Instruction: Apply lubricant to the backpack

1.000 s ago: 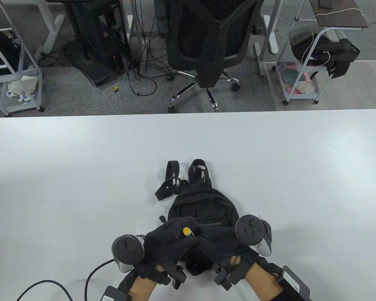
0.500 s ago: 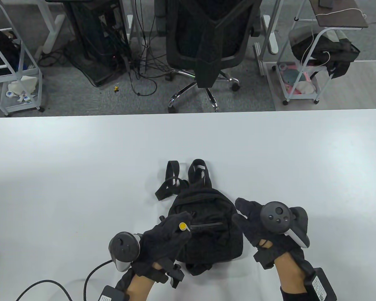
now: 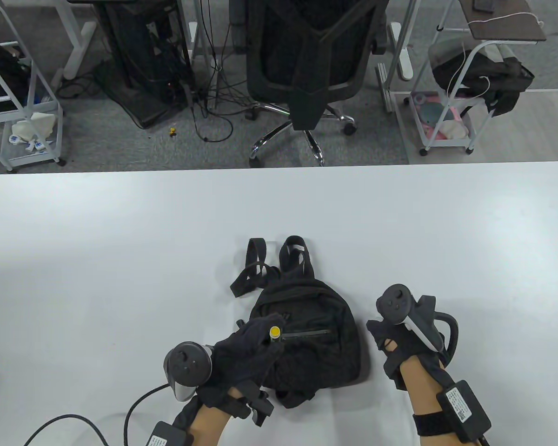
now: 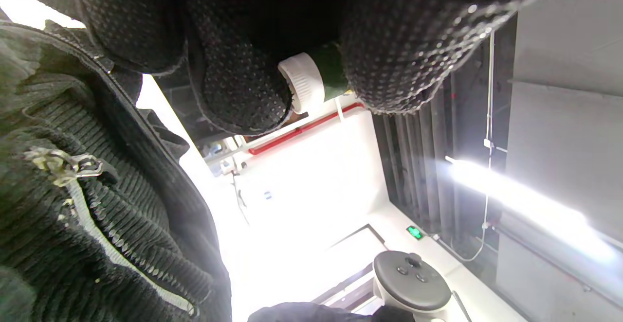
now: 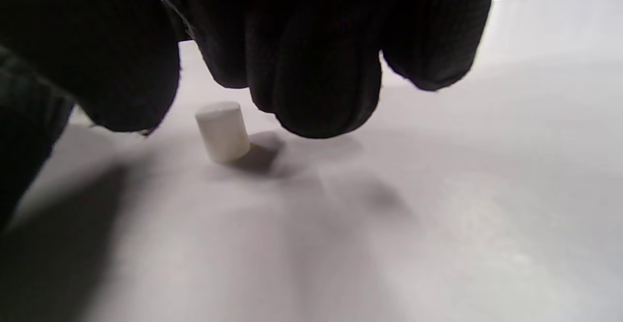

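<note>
I am working at a white bench, on which a small black backpack is lying flat near its front edge, straps pointing away from me. My left hand is gripping a small lubricant tube with a yellow end facing up in the table view; in the left wrist view, my gloved fingers are curling round the dark tube body, with a ribbed white collar showing between them. This hand is hovering over the left front part of the backpack, beside the front pocket zipper; the zipper teeth and ribbed fabric are filling the left of the left wrist view. Whether the tube is touching the fabric, I cannot tell. My right hand is resting just beside the right edge of the backpack, apart from it, tracker uppermost. In the right wrist view, its fingertips are hanging just above the bench, loosely curled and holding nothing, with a small white cap standing upright on the bench just beneath and beside them, untouched.
</note>
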`<state>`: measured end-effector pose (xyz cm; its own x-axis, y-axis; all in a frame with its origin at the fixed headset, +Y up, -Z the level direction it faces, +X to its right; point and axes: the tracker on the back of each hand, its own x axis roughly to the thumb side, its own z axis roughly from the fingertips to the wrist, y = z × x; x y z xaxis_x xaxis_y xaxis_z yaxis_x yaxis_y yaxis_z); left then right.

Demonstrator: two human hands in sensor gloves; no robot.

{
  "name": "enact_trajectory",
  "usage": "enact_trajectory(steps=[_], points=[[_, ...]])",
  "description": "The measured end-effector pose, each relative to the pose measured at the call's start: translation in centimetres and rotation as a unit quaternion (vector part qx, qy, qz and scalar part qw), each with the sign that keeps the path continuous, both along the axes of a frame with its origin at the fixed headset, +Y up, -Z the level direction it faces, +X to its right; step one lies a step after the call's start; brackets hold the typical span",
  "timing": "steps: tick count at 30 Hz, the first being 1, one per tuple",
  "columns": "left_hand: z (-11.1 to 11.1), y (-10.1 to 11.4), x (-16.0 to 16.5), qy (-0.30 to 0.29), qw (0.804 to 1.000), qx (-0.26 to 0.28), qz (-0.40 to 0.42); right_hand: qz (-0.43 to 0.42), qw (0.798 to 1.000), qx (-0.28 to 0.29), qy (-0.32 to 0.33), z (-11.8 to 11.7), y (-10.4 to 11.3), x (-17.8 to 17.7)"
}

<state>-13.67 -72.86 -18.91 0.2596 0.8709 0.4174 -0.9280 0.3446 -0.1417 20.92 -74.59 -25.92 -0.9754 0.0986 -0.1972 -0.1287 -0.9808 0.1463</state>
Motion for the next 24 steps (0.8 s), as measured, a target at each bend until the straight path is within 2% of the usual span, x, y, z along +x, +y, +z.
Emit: enact_trajectory(steps=[4, 7, 10, 14, 18, 24], points=[[-0.2, -0.2, 0.2, -0.005, 1.0, -0.002, -0.006, 0.025, 1.0, -0.005, 0.0, -0.4, -0.8, -0.9], [-0.2, -0.2, 0.4, -0.008, 1.0, -0.002, -0.011, 0.036, 0.999, 0.002, 0.006, -0.5, -0.4, -1.4], [-0.2, -0.3, 0.6, -0.014, 1.0, -0.003, -0.018, 0.003, 0.998, 0.054, 0.02, 0.1, 1.7, -1.8], [-0.1, -0.6, 1.2, -0.021, 0.999, -0.002, -0.037, -0.059, 0.987, 0.128, 0.082, 2.2, 4.9, -2.6], [-0.1, -1.0, 2.3, -0.038, 0.998, -0.003, -0.057, -0.144, 0.953, 0.203, 0.172, 4.9, 7.8, -4.1], [0.3, -1.3, 3.3, -0.056, 0.995, 0.009, -0.087, -0.201, 0.899, 0.274, 0.276, 7.7, 9.3, -7.1]])
